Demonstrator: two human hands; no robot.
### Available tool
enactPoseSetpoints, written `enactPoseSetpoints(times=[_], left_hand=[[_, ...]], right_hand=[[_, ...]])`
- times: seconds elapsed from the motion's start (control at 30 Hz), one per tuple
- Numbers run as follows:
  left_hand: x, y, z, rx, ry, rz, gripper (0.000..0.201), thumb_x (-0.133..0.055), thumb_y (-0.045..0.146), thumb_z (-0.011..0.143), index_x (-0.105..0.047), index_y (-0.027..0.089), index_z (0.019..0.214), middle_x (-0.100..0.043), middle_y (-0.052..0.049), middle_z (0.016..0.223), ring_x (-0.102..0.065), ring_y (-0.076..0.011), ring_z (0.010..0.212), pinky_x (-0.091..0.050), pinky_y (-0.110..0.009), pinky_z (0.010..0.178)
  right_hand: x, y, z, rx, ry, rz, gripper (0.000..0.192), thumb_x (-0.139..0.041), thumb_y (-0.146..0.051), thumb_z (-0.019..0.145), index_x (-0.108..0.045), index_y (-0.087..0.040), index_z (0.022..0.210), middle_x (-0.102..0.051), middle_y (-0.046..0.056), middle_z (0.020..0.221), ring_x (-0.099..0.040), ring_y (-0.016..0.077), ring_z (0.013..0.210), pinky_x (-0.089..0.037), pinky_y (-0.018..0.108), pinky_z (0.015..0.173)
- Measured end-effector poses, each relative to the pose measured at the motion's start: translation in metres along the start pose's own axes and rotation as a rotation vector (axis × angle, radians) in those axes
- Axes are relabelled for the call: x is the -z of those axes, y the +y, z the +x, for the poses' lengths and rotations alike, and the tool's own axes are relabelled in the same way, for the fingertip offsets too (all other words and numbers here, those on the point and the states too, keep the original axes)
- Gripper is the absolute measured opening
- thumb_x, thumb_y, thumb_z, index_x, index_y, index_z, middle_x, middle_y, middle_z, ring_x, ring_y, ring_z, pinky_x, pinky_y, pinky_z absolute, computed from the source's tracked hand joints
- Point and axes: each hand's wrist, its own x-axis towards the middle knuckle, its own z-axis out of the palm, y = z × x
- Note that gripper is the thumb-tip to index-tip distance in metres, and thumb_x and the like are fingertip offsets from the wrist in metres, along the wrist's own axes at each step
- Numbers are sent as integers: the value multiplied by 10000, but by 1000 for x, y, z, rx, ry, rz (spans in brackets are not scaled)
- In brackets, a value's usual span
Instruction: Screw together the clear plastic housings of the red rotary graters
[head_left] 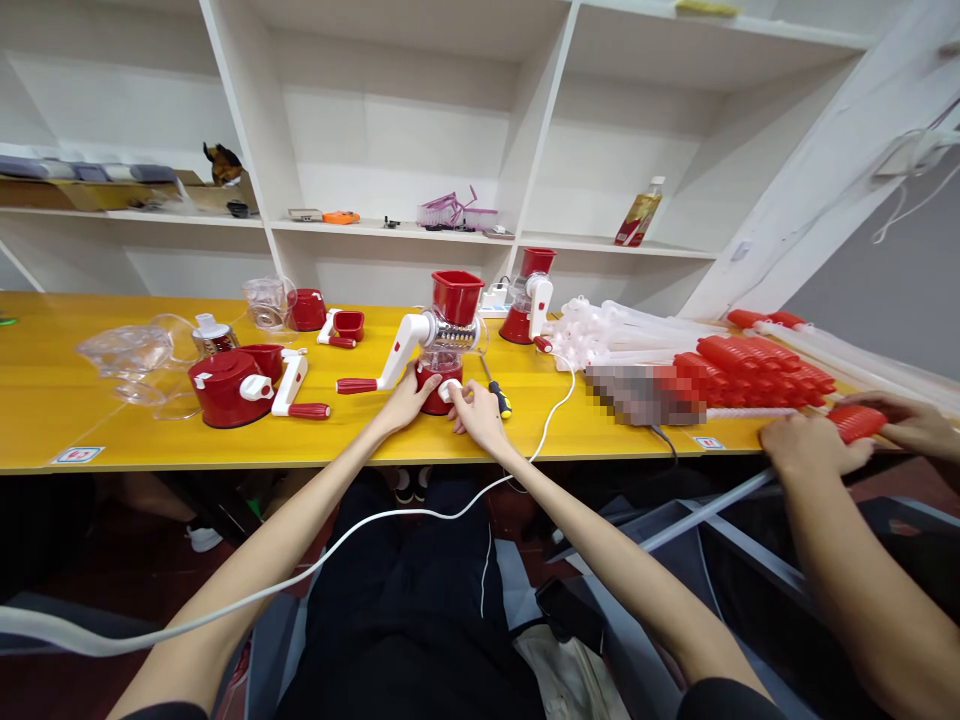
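A red and white rotary grater (457, 297) stands upright on the table in front of me. It has a clear lower body, a metal grating drum and a white crank (401, 350) with a red handle reaching out to the left. My left hand (406, 402) grips the left side of its red base. On the front of that base is a white knob (448, 389), pinched by the fingers of my right hand (480, 415). Just behind my right hand lies a screwdriver (504, 403) with a yellow and black handle.
Grater parts lie at left: a red base (232, 388), clear housings (127, 360) and a loose crank (292, 385). Another grater (517, 322) stands behind. White cable (559, 405) crosses my lap. At right are red ribbed pieces (739, 365) and a co-worker's hands (806, 445).
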Motion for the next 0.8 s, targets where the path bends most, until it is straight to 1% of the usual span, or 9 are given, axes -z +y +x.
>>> enactPoseSetpoints(times=[0.13, 0.27, 0.5, 0.6, 0.67, 0.8], left_hand=[[1, 1, 0, -2, -5, 3, 526, -449, 524, 981, -394, 147, 1343, -530, -203, 1483, -515, -292, 1407, -350, -450, 1221], [1, 1, 0, -3, -10, 10, 536, -446, 573, 980, -409, 166, 1327, -539, -183, 1477, -517, -285, 1401, -350, -438, 1222], [3, 4, -1, 9, -17, 21, 513, -406, 587, 990, -418, 185, 1308, -548, -171, 1467, -517, -290, 1404, -347, -460, 1224], [4, 5, -3, 21, -18, 31, 494, -368, 581, 1006, -418, 194, 1307, -548, -164, 1474, -520, -284, 1407, -353, -461, 1219], [4, 6, -4, 23, -15, 38, 512, -359, 585, 1010, -411, 182, 1321, -543, -174, 1480, -522, -283, 1409, -354, -459, 1220], [4, 7, -2, 10, -11, 61, 519, -343, 582, 1020, -420, 168, 1323, -541, -180, 1485, -534, -262, 1400, -353, -429, 1227]], right_hand=[[1, -2, -1, -29, -49, 63, 657, -375, -619, 931, -549, -33, 1173, -577, 36, 873, -522, -62, 845, -521, 84, 820], [3, -3, -5, -14, -44, 55, 658, -373, -622, 931, -550, -30, 1158, -571, 32, 854, -512, -66, 823, -512, 75, 799], [2, -3, -5, 56, 51, -68, 615, -487, -589, 897, -562, -35, 1153, -589, 48, 947, -544, -32, 969, -542, 146, 952], [2, -2, -2, 67, 67, -75, 590, -500, -568, 897, -568, -33, 1138, -589, 48, 952, -544, -28, 987, -541, 155, 974], [2, -2, -3, 66, 61, -50, 585, -499, -567, 899, -568, -32, 1127, -587, 44, 937, -539, -36, 959, -539, 137, 944], [-1, -2, -7, 42, 16, 55, 630, -456, -608, 905, -556, -36, 1148, -578, 33, 879, -520, -57, 854, -521, 87, 824]])
